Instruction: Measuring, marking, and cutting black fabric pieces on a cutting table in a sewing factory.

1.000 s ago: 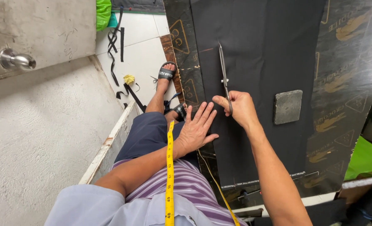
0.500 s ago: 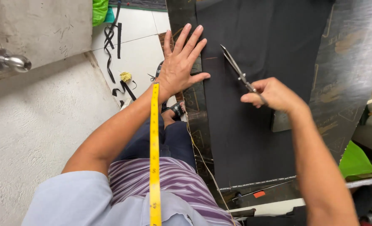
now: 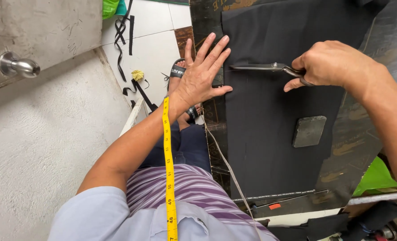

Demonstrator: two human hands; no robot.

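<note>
fabric: black cloth (image 3: 274, 134) lies flat on the dark table (image 3: 368, 147), as before.
left hand: left hand (image 3: 201, 76) has slid onto the cloth's edge, fingers spread, palm down.
right hand: right hand (image 3: 332, 62) grips the scissors' handles.
scissors: scissors (image 3: 263, 67) now point toward the left hand, blades together.

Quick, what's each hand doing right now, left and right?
Left hand: open, fingers spread, pressed flat on the edge of the black fabric.
Right hand: closed around the handles of the scissors, blades lying over the fabric.
</note>
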